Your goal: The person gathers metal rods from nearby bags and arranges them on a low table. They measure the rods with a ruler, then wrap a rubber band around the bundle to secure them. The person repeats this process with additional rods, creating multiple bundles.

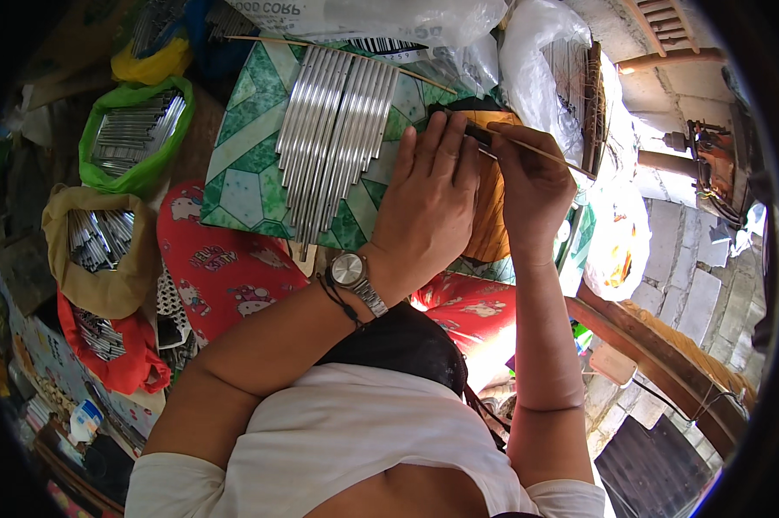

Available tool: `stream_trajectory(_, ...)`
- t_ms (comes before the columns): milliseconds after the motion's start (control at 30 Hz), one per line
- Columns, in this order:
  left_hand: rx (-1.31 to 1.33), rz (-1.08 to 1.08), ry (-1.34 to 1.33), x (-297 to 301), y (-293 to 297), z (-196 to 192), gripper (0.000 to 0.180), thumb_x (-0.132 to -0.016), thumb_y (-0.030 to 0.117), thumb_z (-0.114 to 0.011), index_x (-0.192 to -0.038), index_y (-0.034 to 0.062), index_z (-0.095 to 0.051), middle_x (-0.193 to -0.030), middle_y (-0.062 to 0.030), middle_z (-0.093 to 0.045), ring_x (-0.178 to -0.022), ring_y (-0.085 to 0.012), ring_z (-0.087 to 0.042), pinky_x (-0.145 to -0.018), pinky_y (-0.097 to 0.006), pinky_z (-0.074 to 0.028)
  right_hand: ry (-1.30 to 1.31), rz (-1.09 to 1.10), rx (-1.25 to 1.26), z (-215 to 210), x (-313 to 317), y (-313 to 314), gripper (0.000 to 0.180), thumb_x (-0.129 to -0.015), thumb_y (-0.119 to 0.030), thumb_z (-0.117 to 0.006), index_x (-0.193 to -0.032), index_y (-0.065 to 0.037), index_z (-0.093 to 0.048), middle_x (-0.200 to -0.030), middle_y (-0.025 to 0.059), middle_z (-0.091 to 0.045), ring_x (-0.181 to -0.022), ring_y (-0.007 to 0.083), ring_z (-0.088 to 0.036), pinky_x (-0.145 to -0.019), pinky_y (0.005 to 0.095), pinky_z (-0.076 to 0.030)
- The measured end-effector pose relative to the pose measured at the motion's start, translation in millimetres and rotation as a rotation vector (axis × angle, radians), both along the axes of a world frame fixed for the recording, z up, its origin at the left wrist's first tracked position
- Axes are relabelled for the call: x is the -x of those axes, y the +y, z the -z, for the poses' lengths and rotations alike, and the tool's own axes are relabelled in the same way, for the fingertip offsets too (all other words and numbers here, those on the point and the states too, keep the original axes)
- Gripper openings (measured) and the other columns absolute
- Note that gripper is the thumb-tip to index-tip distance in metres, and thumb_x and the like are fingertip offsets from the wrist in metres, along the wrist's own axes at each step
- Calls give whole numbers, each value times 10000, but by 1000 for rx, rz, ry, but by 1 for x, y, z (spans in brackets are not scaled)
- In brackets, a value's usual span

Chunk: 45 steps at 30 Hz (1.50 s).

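My left hand (437, 186) lies with fingers stretched out over the edge of a brown wood-grained piece (490, 216), and a wristwatch (349, 269) is on its wrist. My right hand (532, 186) is closed in a pinch on a thin wooden stick (549, 155). A short dark piece (477, 133) shows between the hands; its kind I cannot make out. Left of my hands, silver metal tubes (329, 121) of graded lengths lie side by side on a green patterned board (255, 108), forming a downward point. A second thin stick (424, 80) lies across their top.
At the left stand several bags of metal tubes: a green bag (85, 151), a tan bag (57, 220) and a red bag (139, 371). Clear plastic bags (527, 56) crowd the board's far side. A wooden beam (665, 367) runs at the right beside a block wall (678, 250).
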<state>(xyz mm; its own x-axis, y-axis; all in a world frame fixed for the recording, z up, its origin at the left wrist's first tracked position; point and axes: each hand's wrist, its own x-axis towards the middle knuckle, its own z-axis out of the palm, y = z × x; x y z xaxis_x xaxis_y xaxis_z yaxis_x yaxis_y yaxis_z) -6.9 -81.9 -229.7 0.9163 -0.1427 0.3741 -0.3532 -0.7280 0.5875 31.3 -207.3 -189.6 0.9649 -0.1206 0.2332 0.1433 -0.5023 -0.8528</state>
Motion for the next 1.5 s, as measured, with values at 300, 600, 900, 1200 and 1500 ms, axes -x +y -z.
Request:
stream_trajectory(300, -1, 16, 6, 0, 2, -1, 419, -948, 169, -590, -1317, -24, -555, -1502, -206, -436, -1434, -354, -384, -1196, -540, -243, 19, 44, 11, 2, -3, -1, 93, -892, -23, -718, -984, -24, -732, -866, 41, -756, -799, 66, -704, -715, 217, -529)
stream_trajectory(600, -2, 18, 6, 0, 2, -1, 440, -938, 168, -602, -1329, -24, -541, -1501, -214, -433, -1431, -358, -385, -1197, -537, -242, 12, 36, 6, 3, -4, -2, 87, -886, -19, -720, -971, -24, -740, -854, 24, -756, -775, 47, -691, -712, 205, -524)
stream_trajectory(900, -25, 13, 6, 0, 1, -1, 431, -945, 182, -593, -1323, -21, -556, -1509, -205, -433, -1437, -346, -382, -1202, -530, -238, 9, 23, 21, 1, -4, 0, 94, -884, -13, -715, -975, -22, -740, -851, 18, -752, -774, 50, -691, -712, 207, -529)
stream_trajectory(1200, -13, 18, 8, 0, 1, -1, 428, -940, 176, -603, -1316, -23, -561, -1502, -204, -440, -1428, -354, -391, -1199, -532, -244, -10, -1, 176, -1, -8, -2, 94, -878, -48, -718, -968, -32, -739, -846, 56, -762, -782, 113, -742, -707, 239, -554)
stream_trajectory(1500, 2, 0, -26, -2, -1, 1, 396, -952, 168, -591, -1298, -22, -563, -1470, -211, -470, -1395, -365, -432, -1178, -539, -281, 78, -134, 274, -15, -32, -3, 75, -861, -64, -715, -925, -27, -722, -835, 89, -760, -804, 145, -753, -700, 265, -577)
